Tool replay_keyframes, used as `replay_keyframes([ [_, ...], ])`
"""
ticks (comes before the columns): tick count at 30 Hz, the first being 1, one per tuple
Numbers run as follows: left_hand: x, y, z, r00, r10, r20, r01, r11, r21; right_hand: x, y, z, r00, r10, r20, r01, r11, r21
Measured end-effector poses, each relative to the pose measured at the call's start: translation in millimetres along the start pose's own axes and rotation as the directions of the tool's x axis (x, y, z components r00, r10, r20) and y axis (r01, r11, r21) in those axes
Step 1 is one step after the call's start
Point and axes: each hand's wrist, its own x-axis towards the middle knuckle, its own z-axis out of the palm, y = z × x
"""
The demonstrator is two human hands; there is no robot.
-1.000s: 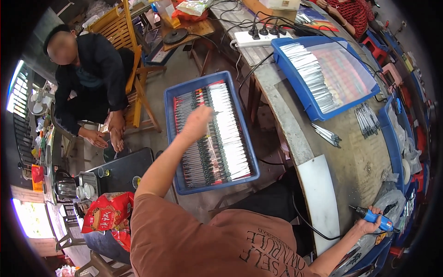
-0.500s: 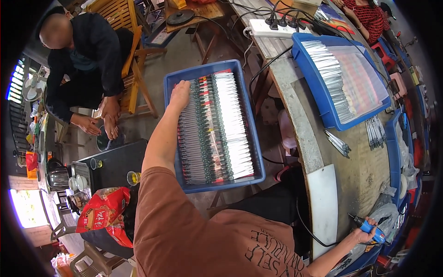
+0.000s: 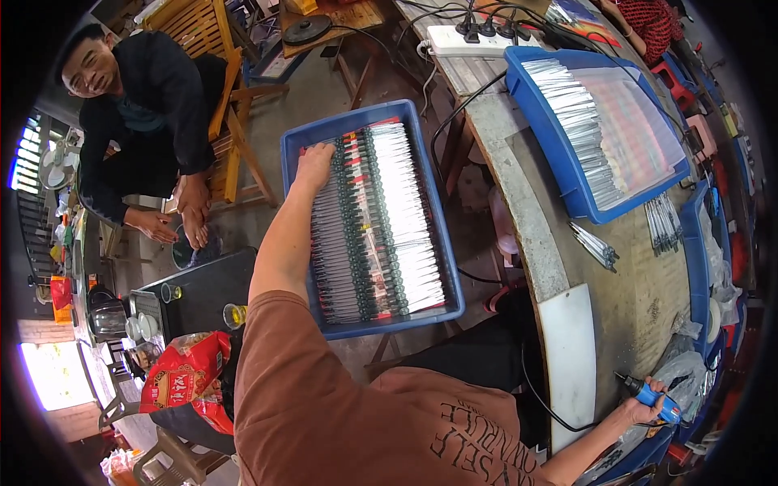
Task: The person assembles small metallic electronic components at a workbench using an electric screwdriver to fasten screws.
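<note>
A blue plastic tray holds dense rows of slim metal rods, with dark collars along the middle. The rods look grey on the left and bright silver on the right. My left hand reaches to the tray's far left corner, its fingers curled down over the rod ends; the fingertips are partly hidden, so what they pinch is unclear. At lower right, my right hand is wrapped round a blue corded hand-held power tool, its dark tip pointing up and left over the workbench.
On the workbench stands a second blue tray of silver rods, with loose rod bundles beside it. A power strip with cables lies at its far end. Another person sits at left near a black tea table.
The view has shifted slightly. My left hand remains at the tray's far left corner, and my right hand still grips the blue tool. The seated person's head has turned upward.
</note>
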Motion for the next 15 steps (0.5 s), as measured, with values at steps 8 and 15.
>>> replay_keyframes([
  [8,-19.4,29.3,-4.1,0.986,0.050,-0.159,-0.053,0.999,-0.014,-2.7,0.4,7.1,1.000,-0.010,-0.006,0.010,1.000,0.015],
  [15,-59.1,141.9,-48.9,0.861,0.347,-0.372,-0.482,0.790,-0.379,-10.9,10.3,18.4,0.991,-0.042,-0.126,0.049,0.997,0.053],
])
